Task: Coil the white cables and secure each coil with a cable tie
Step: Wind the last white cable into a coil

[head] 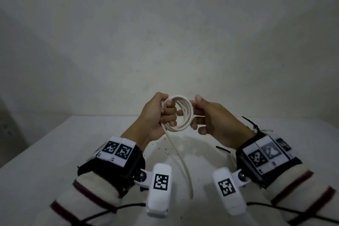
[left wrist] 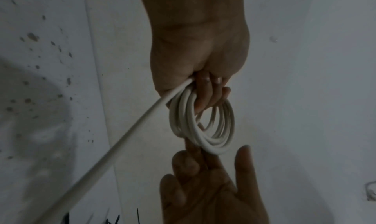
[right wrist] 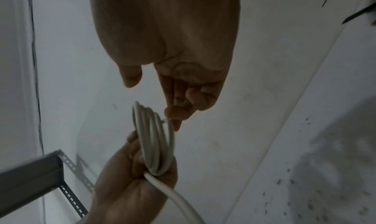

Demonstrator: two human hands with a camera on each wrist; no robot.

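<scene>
My left hand [head: 167,113] grips a small coil of white cable [head: 183,115] in the air above the table, fingers through the loops. The coil [left wrist: 205,131] has several turns. Its loose tail [head: 180,161] hangs from under that fist down to the table. My right hand [head: 205,119] is at the coil's right side. Its index and middle fingertips [right wrist: 175,115] touch the loops where a short white end sticks out, and its thumb [right wrist: 130,78] stands apart. Black cable ties [head: 250,124] lie on the table to the right, behind my right wrist.
The white table [head: 55,152] has dark specks [head: 167,150] under the hands and meets a plain wall at its far edge. Another black tie [head: 222,149] lies by my right wrist. A grey perforated metal shelf frame [right wrist: 30,171] stands to the left.
</scene>
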